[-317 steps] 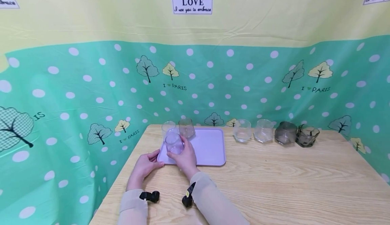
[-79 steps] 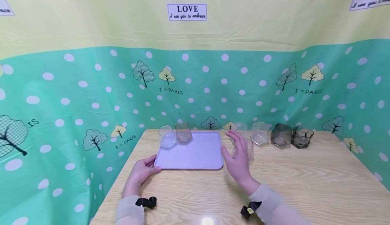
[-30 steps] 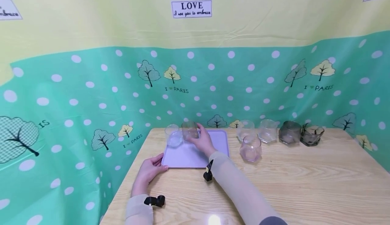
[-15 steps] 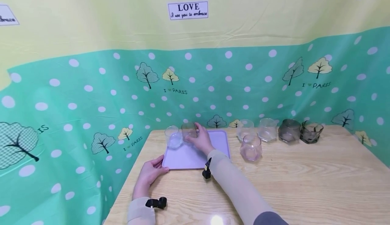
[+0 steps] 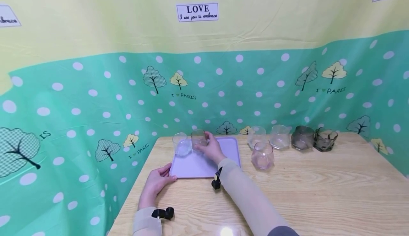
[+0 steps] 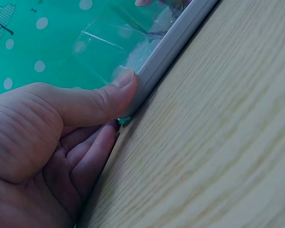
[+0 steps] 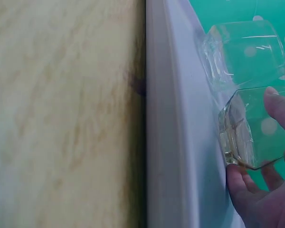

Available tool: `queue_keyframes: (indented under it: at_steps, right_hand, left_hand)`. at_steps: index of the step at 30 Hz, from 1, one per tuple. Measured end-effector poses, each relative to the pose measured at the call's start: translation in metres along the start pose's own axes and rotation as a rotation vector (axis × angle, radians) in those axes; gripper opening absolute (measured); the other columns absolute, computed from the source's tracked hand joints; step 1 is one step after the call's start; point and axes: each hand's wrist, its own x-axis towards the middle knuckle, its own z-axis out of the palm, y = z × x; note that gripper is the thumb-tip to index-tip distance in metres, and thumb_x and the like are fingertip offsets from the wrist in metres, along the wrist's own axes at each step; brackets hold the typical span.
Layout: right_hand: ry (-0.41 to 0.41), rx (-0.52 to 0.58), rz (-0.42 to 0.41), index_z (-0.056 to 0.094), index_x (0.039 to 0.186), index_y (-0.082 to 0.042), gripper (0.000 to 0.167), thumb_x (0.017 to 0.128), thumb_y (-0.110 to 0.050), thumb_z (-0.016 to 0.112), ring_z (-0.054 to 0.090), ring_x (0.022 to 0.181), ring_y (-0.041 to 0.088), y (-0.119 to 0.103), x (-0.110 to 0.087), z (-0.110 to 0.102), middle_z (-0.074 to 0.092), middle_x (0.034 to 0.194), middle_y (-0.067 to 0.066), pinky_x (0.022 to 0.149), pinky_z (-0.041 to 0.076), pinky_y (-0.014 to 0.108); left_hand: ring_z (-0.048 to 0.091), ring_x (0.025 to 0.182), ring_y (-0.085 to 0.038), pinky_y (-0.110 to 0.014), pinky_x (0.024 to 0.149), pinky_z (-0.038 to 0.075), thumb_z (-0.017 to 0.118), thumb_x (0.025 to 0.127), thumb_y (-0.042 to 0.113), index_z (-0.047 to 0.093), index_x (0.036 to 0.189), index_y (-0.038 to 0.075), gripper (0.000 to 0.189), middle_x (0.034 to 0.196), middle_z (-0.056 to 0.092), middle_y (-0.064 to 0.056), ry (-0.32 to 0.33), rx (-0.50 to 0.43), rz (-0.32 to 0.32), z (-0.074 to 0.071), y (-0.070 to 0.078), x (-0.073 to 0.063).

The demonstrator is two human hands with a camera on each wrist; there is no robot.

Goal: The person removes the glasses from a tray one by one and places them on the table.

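My left hand (image 5: pixel 153 184) grips the front left corner of a pale purple tray (image 5: pixel 196 168). In the left wrist view its thumb (image 6: pixel 97 102) presses the rim while the fingers curl below. At the tray's back left, my right hand (image 5: pixel 213 150) holds a brownish drinking glass (image 5: pixel 197 139) between thumb and fingers. The right wrist view shows that faceted glass (image 7: pixel 249 135) with its base close to the tray surface and fingertips near the base. A clear glass (image 5: pixel 182 147) stands immediately left of it on the tray.
Right of the tray, a pinkish glass (image 5: pixel 262 157) stands on the wooden table (image 5: pixel 306 193). Behind it is a row: two clear glasses, the nearer to the tray (image 5: pixel 255 134), a dark grey glass (image 5: pixel 301 140) and a short dark one (image 5: pixel 325 141). A patterned curtain (image 5: pixel 271 86) hangs behind.
Earlier the right hand held a glass over the tray's front left; later a pinkish glass stands right of the tray. The right hand then moved to the brownish glass. Little differs over the last second.
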Motion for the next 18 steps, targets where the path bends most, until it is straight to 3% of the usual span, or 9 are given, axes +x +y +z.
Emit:
queue_keyframes:
  at_steps: [7,13,18]
  right_hand:
    - [0.045,0.081,0.009,0.043,0.161,-0.016,0.091,0.085,-0.024,0.092,0.05,0.144,0.04,0.004,-0.009,0.0,0.05,0.16,0.015,0.121,0.042,0.053]
    - [0.088,0.244,0.042,0.045,0.16,-0.011,0.088,0.086,-0.018,0.092,0.05,0.143,0.042,0.0,-0.028,-0.007,0.05,0.158,0.02,0.121,0.042,0.051]
    - [0.105,0.319,0.074,0.046,0.159,-0.008,0.084,0.087,-0.015,0.09,0.05,0.142,0.041,0.004,-0.042,-0.013,0.052,0.156,0.021,0.118,0.047,0.05]
  left_hand:
    - [0.056,0.139,-0.038,-0.042,0.112,0.05,0.09,0.085,0.005,0.056,0.15,-0.005,0.074,0.151,0.057,-0.023,0.003,0.001,0.011,0.0,-0.002,0.0]
    - [0.056,0.14,-0.038,-0.045,0.113,0.049,0.091,0.085,0.006,0.056,0.15,-0.004,0.074,0.152,0.056,-0.023,0.003,0.006,0.001,0.0,-0.002,0.0]
    - [0.055,0.141,-0.039,-0.046,0.114,0.049,0.09,0.086,0.009,0.056,0.151,-0.003,0.074,0.152,0.056,-0.023,0.004,0.027,0.0,-0.001,-0.001,-0.001]
